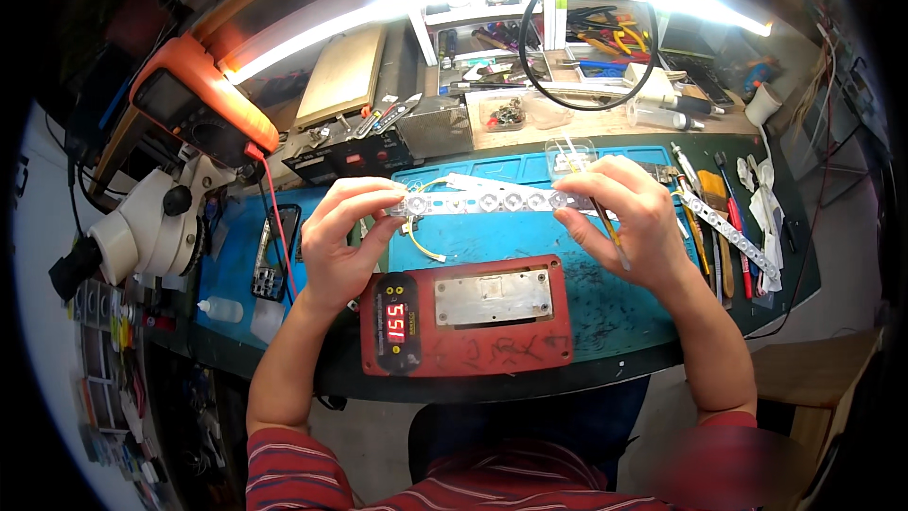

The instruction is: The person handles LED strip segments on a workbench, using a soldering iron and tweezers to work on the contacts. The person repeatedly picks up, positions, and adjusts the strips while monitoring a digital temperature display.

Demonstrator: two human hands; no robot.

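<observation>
I hold a white LED strip [468,202] with round lenses level above the blue mat [482,237]. My left hand [345,232] pinches its left end between thumb and fingertips. My right hand [624,218] grips the right end and also holds a slim pen-like tool [605,227], pointing down. Behind the strip lie a yellow wire [421,246] and a small clear container [560,153]. Below my hands sits a red heating station [492,350] with a metal plate [492,298] and a lit red display [395,322].
An orange multimeter [203,104] and white microscope [132,237] stand left. A phone frame [270,265] and bottle [222,309] lie nearby. Behind are a metal box [435,128] and tool bins [601,38]. Another LED strip [733,237] and hand tools lie right. A black loop [525,38] hangs overhead.
</observation>
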